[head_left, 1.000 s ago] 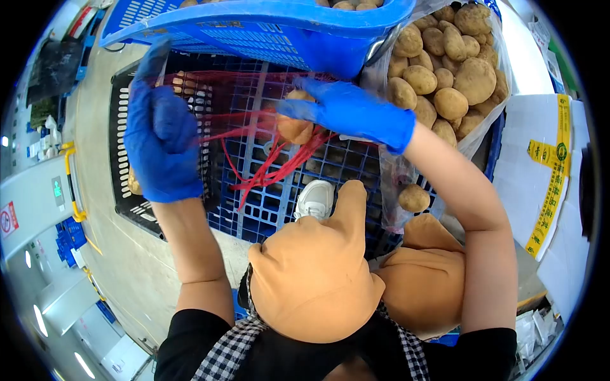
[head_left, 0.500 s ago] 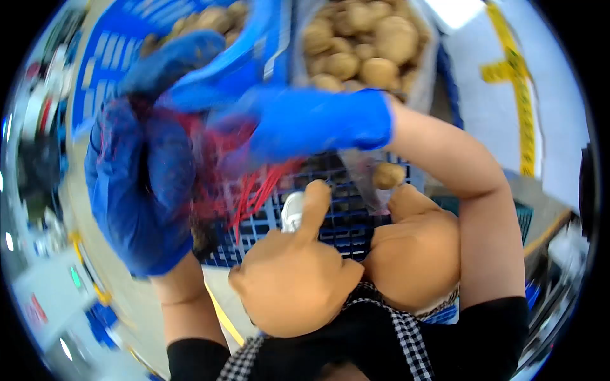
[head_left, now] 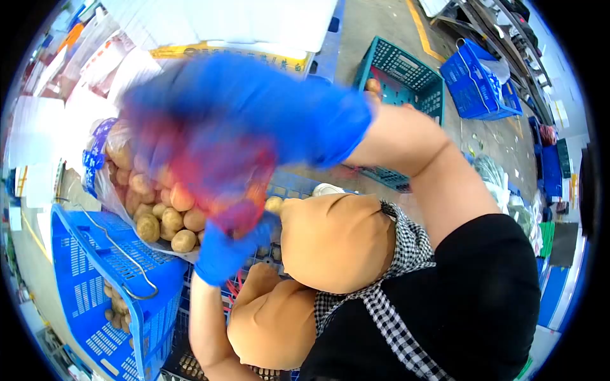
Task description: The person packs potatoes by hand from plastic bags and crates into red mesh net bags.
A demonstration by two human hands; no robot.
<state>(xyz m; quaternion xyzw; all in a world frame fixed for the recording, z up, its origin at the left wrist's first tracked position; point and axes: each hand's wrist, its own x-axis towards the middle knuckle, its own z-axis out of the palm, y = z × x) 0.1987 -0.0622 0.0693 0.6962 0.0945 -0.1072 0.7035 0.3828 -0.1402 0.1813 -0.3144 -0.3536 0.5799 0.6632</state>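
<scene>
A red mesh bag (head_left: 222,168) is smeared by motion between my two blue-gloved hands. My left hand (head_left: 225,253) is closed on the lower part of the mesh, beside the potatoes. Above it, my right hand (head_left: 260,108) reaches across the top of the mesh; its fingers are too blurred to read. Rounded orange shapes show through the red mesh, but I cannot tell whether they are inside it or behind. Just behind the mesh lies a heap of potatoes (head_left: 171,219) in a clear plastic bag (head_left: 105,184).
A blue crate (head_left: 82,254) with potatoes inside stands at left. Under my hands is a dark blue lattice crate (head_left: 289,190). A green crate (head_left: 406,70) holding a few potatoes sits on the floor at upper right, near another blue crate (head_left: 467,82).
My view has turned to the right, so the potato heap and blue crate now lie at left. The green crate has come into view. The red mesh stays at my hands.
</scene>
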